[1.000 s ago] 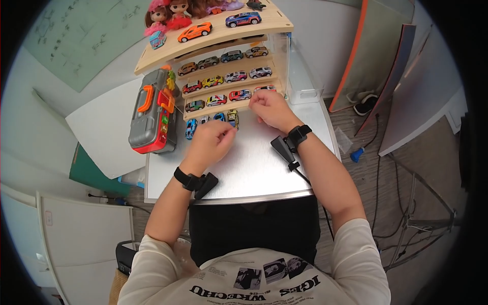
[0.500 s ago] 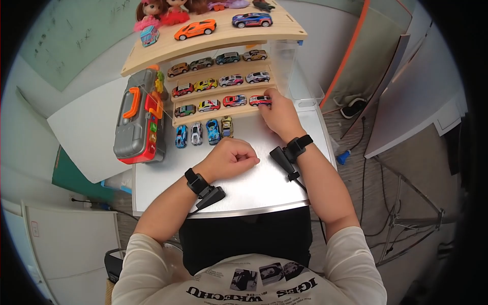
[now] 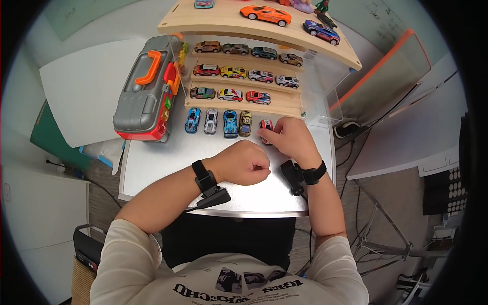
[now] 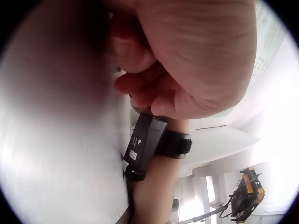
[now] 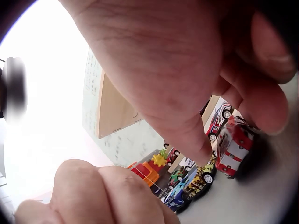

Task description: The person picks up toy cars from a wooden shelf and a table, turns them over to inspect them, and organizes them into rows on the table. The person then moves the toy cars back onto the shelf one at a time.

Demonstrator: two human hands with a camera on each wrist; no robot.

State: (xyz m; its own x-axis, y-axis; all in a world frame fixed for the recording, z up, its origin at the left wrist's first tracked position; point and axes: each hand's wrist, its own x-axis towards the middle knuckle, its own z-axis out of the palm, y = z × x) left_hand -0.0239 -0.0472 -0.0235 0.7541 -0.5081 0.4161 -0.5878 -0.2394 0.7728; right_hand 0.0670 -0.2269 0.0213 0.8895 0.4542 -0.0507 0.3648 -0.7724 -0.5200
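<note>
A small red-and-white toy car (image 3: 266, 133) stands on the silvery tabletop at the right end of a row of toy cars. My right hand (image 3: 295, 138) holds it between thumb and fingertips; in the right wrist view the car (image 5: 236, 147) shows between them, close over the table. To its left, a yellow-and-black car (image 3: 245, 123), a blue car (image 3: 230, 123), a white car (image 3: 211, 121) and another blue car (image 3: 192, 121) line up before the rack. My left hand (image 3: 239, 162) rests nearer the front edge, fingers curled in, holding nothing.
A wooden tiered rack (image 3: 244, 107) carries several toy cars, and its top board (image 3: 218, 21) bears an orange car (image 3: 266, 16) and a blue car (image 3: 322, 32). A grey toolbox (image 3: 145, 96) with an orange handle stands left of the rack.
My right hand has taken the red-and-white car from the right end of the lowest shelf and brought it down onto the table. My left hand has moved toward the body and right.
</note>
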